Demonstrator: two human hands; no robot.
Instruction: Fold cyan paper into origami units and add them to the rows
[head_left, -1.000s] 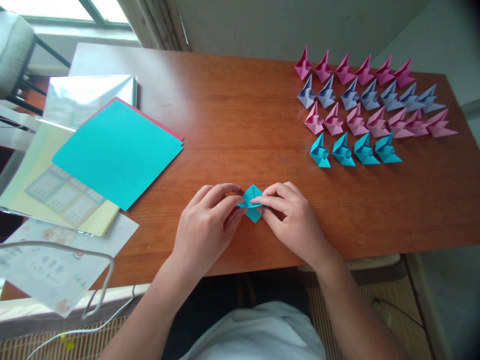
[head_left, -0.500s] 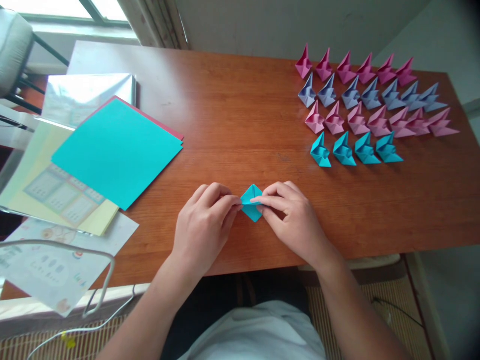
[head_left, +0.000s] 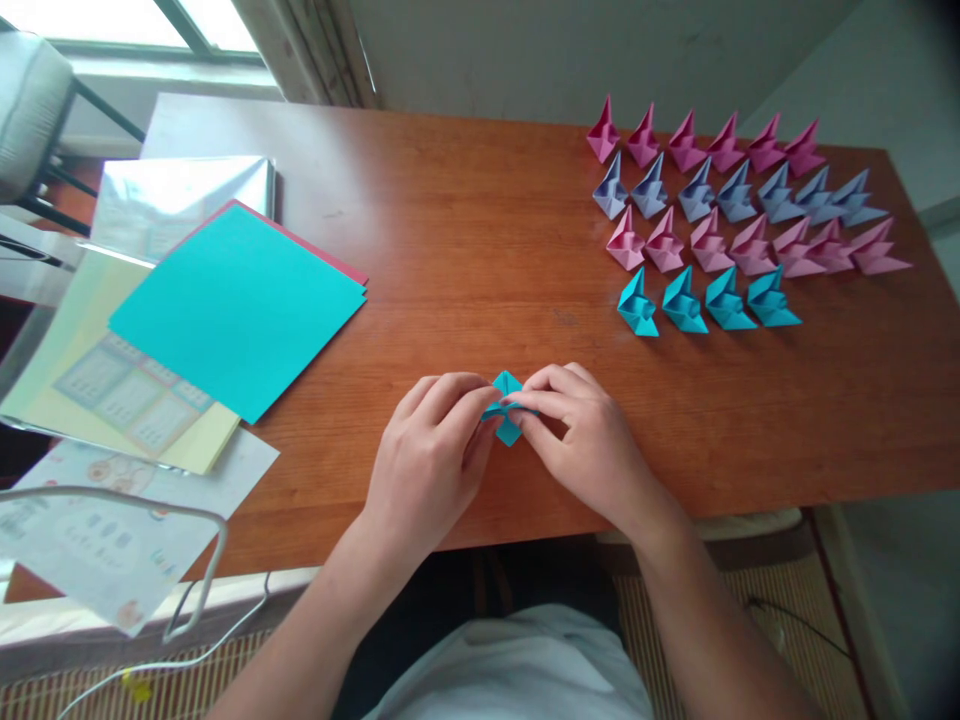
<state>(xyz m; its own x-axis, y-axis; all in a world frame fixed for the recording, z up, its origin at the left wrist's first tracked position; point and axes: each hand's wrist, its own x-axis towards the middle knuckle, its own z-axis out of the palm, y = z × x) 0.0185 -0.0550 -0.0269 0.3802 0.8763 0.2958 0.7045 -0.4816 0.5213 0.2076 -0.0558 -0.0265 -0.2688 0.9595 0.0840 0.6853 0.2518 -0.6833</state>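
Observation:
A small folded piece of turquoise origami paper (head_left: pixel 510 432) is held between my two hands, just above the near part of the wooden table. My left hand (head_left: pixel 429 450) pinches its left side, thumb and fingertips closed on the fold. From the right, my right hand (head_left: pixel 589 435) grips the opposite side in the same pinching way. The upper and lower corners of the paper show between the fingers; its side points are mostly covered. Beyond the right hand stands a row of turquoise folded paper pieces (head_left: pixel 682 302) with pointed tips.
Behind that row are rows of pink (head_left: pixel 709 243), lavender (head_left: pixel 697 190) and magenta folded pieces (head_left: pixel 686 143). Turquoise sheets (head_left: pixel 240 310) lie at left over a yellow pad (head_left: pixel 45 350) and a clear-wrapped pack (head_left: pixel 187 185). A printed sheet (head_left: pixel 112 530) overhangs the wooden table's (head_left: pixel 450 250) near-left edge.
My left hand has shifted right, its fingertips closing in over the middle of the folded paper. My right hand stays nearly in place. The view has tilted slightly.

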